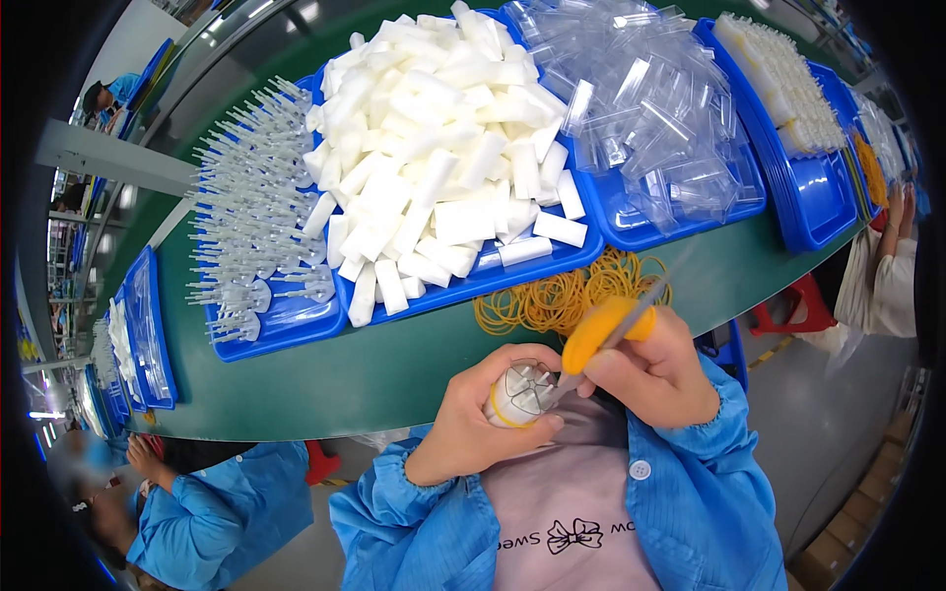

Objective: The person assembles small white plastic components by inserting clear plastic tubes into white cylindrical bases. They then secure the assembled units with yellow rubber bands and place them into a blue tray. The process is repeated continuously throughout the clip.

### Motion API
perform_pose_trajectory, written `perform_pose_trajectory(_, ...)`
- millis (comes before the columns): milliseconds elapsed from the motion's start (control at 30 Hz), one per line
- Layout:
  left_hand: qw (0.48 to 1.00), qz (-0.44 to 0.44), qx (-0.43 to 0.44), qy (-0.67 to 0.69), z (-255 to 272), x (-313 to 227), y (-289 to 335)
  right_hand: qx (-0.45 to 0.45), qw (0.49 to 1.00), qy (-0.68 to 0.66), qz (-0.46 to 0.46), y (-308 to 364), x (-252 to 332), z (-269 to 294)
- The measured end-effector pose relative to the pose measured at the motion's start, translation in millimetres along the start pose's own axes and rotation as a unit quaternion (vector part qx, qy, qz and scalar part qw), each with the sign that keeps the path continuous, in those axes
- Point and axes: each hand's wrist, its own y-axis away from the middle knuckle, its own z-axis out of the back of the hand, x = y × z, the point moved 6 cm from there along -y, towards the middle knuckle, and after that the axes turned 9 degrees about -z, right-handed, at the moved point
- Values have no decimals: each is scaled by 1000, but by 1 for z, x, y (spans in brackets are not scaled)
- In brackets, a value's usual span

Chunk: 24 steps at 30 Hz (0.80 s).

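In front of my chest, my left hand (471,419) is wrapped round a short white cylindrical bundle (505,406). A yellow rubber band circles the bundle, and several pale pegs stand up from its end, which faces up. My right hand (662,379) grips a tool with an orange-yellow handle (594,330) and a thin grey metal part. One metal end points down at the rim of the bundle; the other slants up past my fingers, blurred. Whether it is a pair of scissors or another tool, I cannot tell. Just beyond my hands lies a pile of yellow rubber bands (547,303).
Blue trays on the green table (394,394) hold white foam blocks (434,148), clear plastic sleeves (650,118), white pegged parts (256,197) and stacked whitish pieces (778,84). A co-worker in a blue sleeve (212,512) sits at left, another person (882,266) at right.
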Motion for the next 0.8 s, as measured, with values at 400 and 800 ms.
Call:
perform_pose_trajectory(400, 998, 6, -18, 64, -2, 4, -3, -39, 997, -57, 34, -4, 8, 3)
perform_pose_trajectory(800, 976, 109, -5, 187, -10, 17, -1, -108, 967, 154, 171, 0, 15, 2)
